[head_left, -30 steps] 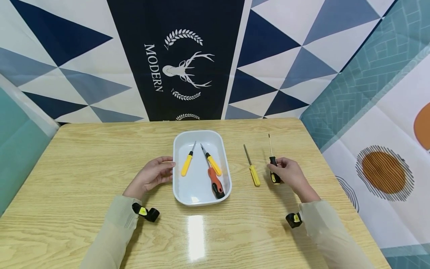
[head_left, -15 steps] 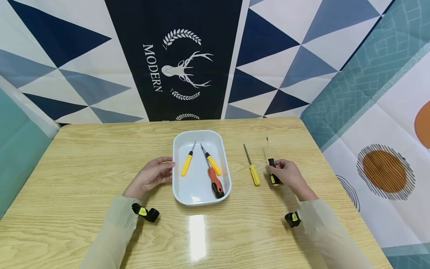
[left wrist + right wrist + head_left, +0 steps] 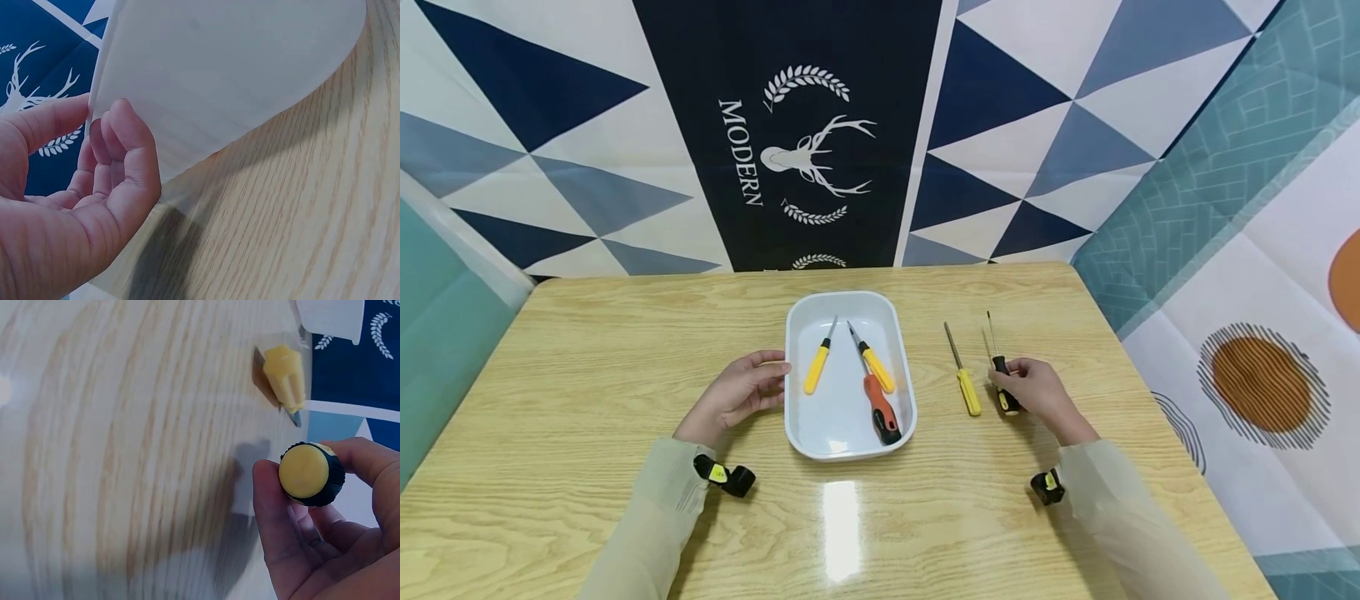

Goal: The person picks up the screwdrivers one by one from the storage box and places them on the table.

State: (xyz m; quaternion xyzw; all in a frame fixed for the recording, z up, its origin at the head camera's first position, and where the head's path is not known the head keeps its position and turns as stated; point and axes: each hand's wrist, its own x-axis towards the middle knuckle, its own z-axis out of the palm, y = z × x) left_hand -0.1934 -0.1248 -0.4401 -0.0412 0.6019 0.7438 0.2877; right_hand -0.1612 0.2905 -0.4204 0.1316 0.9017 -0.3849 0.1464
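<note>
My left hand (image 3: 745,392) is at the left side of a white tray (image 3: 820,433), with the thumb at the rim and curled fingers against the outer wall in the left wrist view. To the right of the tray, my right hand (image 3: 1037,390) pinches a screwdriver (image 3: 304,472) by its black and yellow handle, its thin shaft pointing away from me. Just left of it, a screwdriver with a clear yellow handle (image 3: 968,392) lies on the table. Inside the tray are an orange and black screwdriver (image 3: 882,408) and two yellow-handled tools (image 3: 817,369) with black collars.
The wooden table (image 3: 625,367) extends on both sides of the tray. Patterned cloth (image 3: 1000,125) hangs behind its far edge and along the right. Each sleeve carries a small black wrist camera (image 3: 741,481).
My right hand has moved a little left with the black and yellow screwdriver, nearer to the yellow one on the table. The left hand and the tray have stayed put.
</note>
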